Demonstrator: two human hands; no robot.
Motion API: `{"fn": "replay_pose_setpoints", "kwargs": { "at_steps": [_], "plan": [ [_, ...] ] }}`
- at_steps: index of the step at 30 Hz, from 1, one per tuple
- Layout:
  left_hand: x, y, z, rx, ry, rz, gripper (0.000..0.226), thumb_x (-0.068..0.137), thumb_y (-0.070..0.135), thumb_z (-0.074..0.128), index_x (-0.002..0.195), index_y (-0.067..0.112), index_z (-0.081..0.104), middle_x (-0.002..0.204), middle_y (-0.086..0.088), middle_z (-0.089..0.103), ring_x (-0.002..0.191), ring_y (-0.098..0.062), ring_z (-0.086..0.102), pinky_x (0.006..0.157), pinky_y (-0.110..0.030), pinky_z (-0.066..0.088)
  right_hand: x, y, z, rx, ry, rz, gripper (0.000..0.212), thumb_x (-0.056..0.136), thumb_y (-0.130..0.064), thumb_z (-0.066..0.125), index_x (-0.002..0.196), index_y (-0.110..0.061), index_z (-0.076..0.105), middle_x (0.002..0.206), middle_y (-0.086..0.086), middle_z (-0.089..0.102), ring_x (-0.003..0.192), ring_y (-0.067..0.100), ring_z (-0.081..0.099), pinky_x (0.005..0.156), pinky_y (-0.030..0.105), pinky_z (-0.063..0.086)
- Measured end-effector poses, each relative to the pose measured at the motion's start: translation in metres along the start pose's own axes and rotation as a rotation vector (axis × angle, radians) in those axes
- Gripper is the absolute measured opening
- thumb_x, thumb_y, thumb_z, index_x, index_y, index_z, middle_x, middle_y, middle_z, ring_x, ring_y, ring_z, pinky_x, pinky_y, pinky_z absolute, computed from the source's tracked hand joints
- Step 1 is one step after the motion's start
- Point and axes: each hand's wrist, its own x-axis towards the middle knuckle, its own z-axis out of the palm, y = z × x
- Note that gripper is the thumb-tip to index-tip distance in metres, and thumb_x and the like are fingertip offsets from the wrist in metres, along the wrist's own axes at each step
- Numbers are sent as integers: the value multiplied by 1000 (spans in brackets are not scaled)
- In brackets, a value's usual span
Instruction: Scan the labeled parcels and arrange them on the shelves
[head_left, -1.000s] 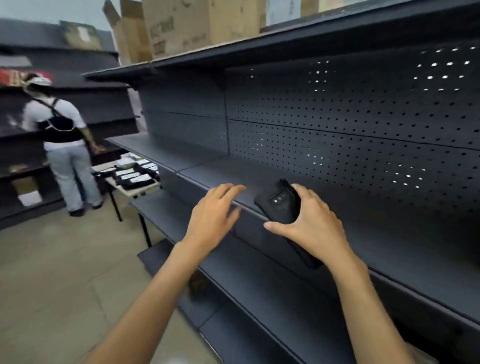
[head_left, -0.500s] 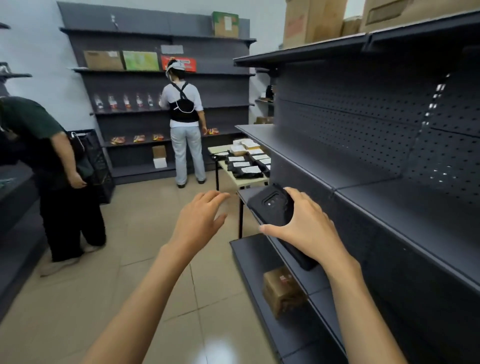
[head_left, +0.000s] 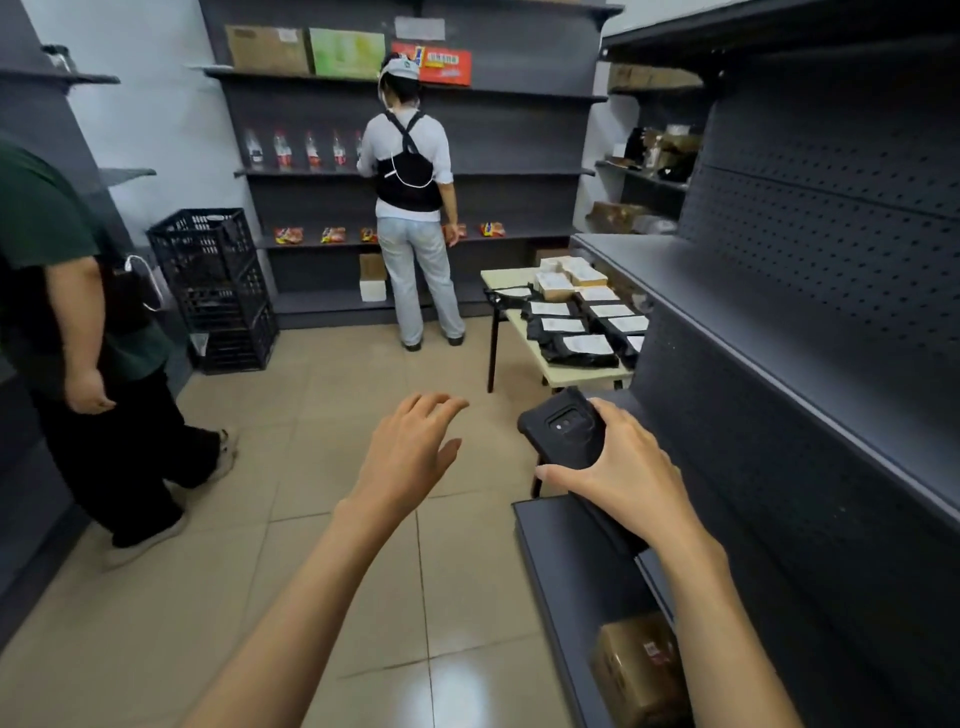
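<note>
The right hand curls its fingers and thumb around a matte black handheld scanner, raised beside the dark perforated-metal shelves. The left hand hovers palm-down over the tiled floor, fingers loosely spread, holding nothing. Glossy black parcels with white paper labels lie on the pale surface ahead.
</note>
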Motion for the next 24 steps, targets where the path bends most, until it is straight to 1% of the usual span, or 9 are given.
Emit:
{"fn": "replay_pose_setpoints", "kwargs": {
  "at_steps": [4, 7, 10, 13, 15, 17, 20, 24],
  "plan": [
    [86, -50, 41, 3, 2, -42, 48, 93, 27, 64, 138, 24, 51, 136, 2, 54, 125, -18, 49, 95, -31, 45, 116, 3, 28, 8, -24, -17, 76, 68, -56, 82, 132, -32, 48, 128, -7, 57, 120, 24, 56, 80, 36, 40],
    [154, -92, 65, 2, 4, -69, 46, 91, 28, 65, 136, 25, 53, 132, 4, 56, 122, -18, 51, 89, -34, 50, 204, -5, 44, 30, -31, -45, 80, 68, -54, 82, 136, -30, 46, 131, -6, 53, 121, 22, 54, 84, 37, 41],
    [209, -138, 87, -2, 14, -106, 44, 90, 28, 66, 133, 24, 55, 128, 5, 58, 118, -19, 53, 84, -34, 51, 284, -14, 67, 76, -36, -87, 77, 67, -51, 84, 132, -30, 48, 123, -8, 55, 114, 18, 55, 86, 38, 46],
    [249, -186, 110, -1, -11, -155, 44, 92, 30, 63, 134, 25, 53, 129, 5, 57, 120, -17, 52, 86, -33, 50, 351, -20, 97, 75, -101, -114, 77, 65, -57, 83, 129, -32, 49, 118, -8, 56, 110, 16, 55, 88, 38, 48],
    [277, -221, 127, 4, -25, -174, 44, 92, 30, 63, 135, 24, 52, 130, 4, 57, 121, -18, 52, 87, -33, 49, 394, -23, 121, 60, -154, -109, 80, 63, -61, 81, 130, -32, 48, 120, -10, 55, 110, 14, 55, 90, 39, 49],
    [307, -257, 146, 4, -28, -185, 44, 92, 29, 64, 134, 23, 53, 129, 3, 57, 120, -19, 53, 86, -33, 49, 436, -25, 146, 45, -170, -101, 80, 62, -62, 81, 130, -33, 49, 120, -10, 55, 109, 14, 56, 90, 39, 50],
    [358, -312, 176, 6, -50, -180, 44, 91, 28, 65, 133, 22, 54, 127, 3, 58, 118, -20, 53, 83, -35, 50, 503, -26, 181, 35, -164, -79, 83, 62, -62, 81, 133, -33, 48, 121, -12, 55, 110, 13, 57, 91, 39, 50],
    [448, -395, 222, -1, -127, -143, 43, 90, 28, 66, 131, 22, 55, 124, 2, 59, 116, -21, 54, 81, -37, 50, 609, -36, 225, 56, -119, 20, 86, 61, -61, 81, 135, -32, 47, 127, -10, 56, 117, 17, 56, 94, 43, 50]
  ]
}}
